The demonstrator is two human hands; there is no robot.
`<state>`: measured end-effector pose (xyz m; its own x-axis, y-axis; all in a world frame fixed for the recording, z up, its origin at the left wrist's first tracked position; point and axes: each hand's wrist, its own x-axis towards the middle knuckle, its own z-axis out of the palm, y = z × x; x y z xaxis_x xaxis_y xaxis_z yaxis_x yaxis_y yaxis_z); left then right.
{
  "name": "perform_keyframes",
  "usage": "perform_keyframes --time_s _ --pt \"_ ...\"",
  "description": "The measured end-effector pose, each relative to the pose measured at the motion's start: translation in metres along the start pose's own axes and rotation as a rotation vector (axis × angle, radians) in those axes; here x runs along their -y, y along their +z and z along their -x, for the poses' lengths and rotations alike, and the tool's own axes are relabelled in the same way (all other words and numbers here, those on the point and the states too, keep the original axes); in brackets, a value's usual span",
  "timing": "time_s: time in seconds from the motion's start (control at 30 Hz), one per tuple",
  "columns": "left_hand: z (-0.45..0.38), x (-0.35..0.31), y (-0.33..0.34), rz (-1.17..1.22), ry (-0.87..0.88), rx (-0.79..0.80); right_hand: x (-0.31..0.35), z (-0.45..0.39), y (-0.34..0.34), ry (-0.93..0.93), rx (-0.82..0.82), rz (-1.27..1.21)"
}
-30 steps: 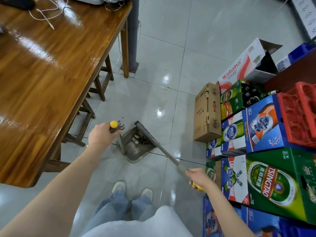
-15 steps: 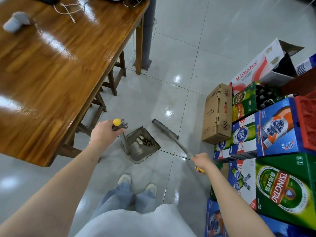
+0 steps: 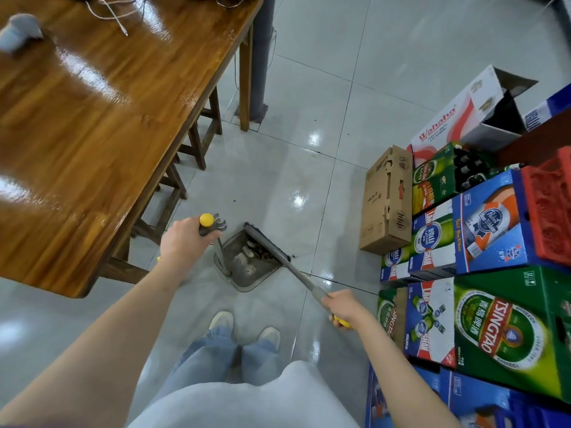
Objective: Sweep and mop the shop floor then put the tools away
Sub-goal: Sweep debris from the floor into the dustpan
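Glossy grey tile floor (image 3: 309, 88) all around. Nearest, right hand (image 3: 344, 307) is wrapped round the broom (image 3: 287, 264) handle, bristles touching the dustpan (image 3: 250, 267) mouth. Left hand (image 3: 182, 242) grips the dustpan's upright handle. Debris sits inside the pan. Beer cartons (image 3: 482, 242) stacked right, wooden tabletop (image 3: 92, 118) far left.

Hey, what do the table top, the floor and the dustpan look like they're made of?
Table top: wood, by its brown grain, with a glossy varnish that mirrors the lights. Floor: glazed ceramic-looking tiles, pale grey, with grout lines and sharp glare spots. Dustpan: dull grey, probably plastic, though metal can't be ruled out.
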<state>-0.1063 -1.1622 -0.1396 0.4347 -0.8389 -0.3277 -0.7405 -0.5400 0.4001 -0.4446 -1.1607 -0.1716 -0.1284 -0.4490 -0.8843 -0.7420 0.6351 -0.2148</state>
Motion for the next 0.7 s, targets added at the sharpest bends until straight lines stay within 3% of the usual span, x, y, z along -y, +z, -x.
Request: perform_keyframes --time_s 0.27,0.7 --pt "0.007 0.021 -0.002 0.102 -0.116 -0.08 0.005 0.001 -0.022 -0.091 -0.063 -0.006" --pt "-0.005 0.018 -0.02 0.158 -0.233 -0.15 0.112 -0.051 -0.025 -0.211 -0.123 0.201"
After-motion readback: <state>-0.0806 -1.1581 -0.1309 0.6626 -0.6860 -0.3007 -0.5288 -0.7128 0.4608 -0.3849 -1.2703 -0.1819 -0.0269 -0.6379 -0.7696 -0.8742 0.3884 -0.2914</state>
